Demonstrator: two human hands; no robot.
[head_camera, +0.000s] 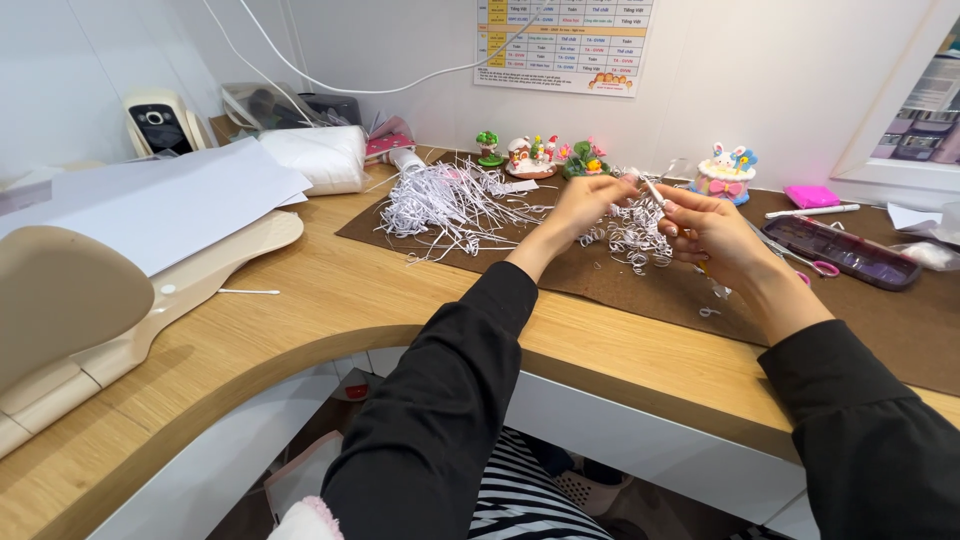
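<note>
Both hands meet over the brown mat (620, 290) on the worktop (330, 290). The left hand (585, 205) pinches one end of a thin white paper strip (655, 192), fingers closed on it; the right hand (712, 228), at its 3 o'clock, clamps the other end. Curled white paper coils (635, 240) lie just below, at 6 o'clock. A loose heap of shredded paper (450, 200) sits at 9 o'clock of the left hand. Open mat toward the near edge; small figurines (530, 155) crowd 12 o'clock. Scissors (810, 262) and a dark tray (845, 250) lie at 3 o'clock. What the right palm hides is hard to tell.
</note>
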